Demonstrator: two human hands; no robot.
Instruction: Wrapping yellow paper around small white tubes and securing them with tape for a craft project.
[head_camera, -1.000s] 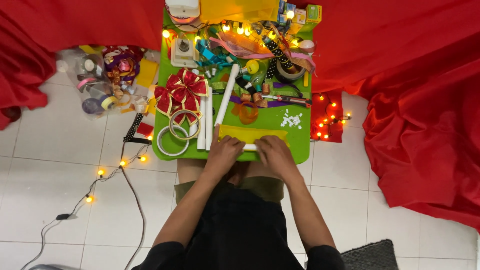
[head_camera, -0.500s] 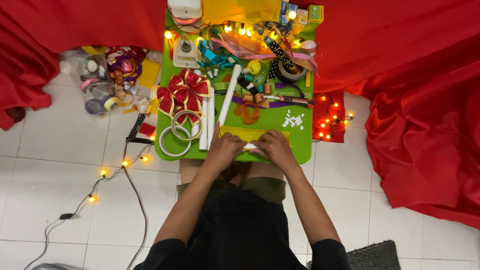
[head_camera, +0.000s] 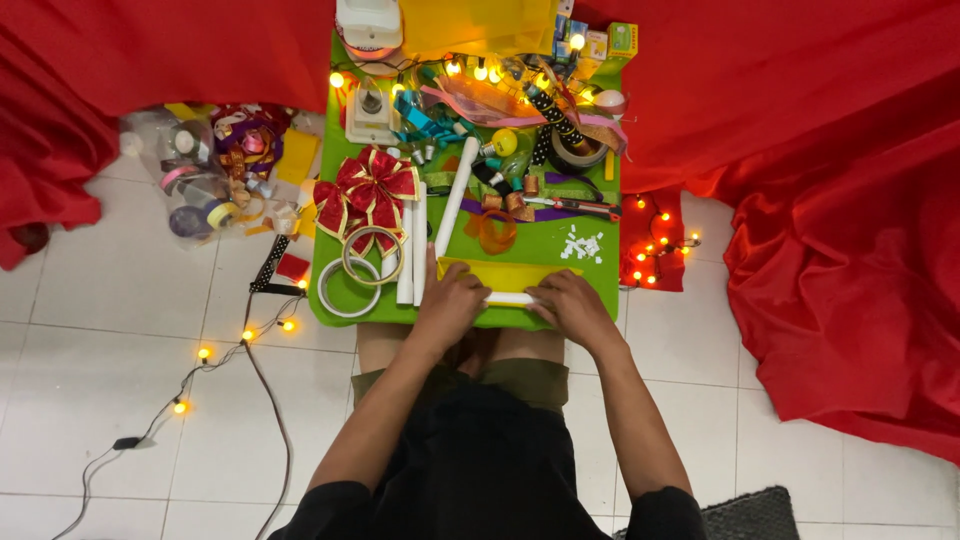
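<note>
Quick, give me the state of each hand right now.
Left hand: curled down on the yellow paper and the white roll.
Right hand: gripping the same white roll and paper from the other end.

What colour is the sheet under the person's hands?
Yellow: the sheet lies on the green tray, clearest in the head view.

Both forearms reach forward and converge. The left hand (head_camera: 450, 303) lies palm down, fingers (head_camera: 447, 281) curled. The right hand (head_camera: 568, 308) mirrors it, fingers pointing inward toward the left.
</note>
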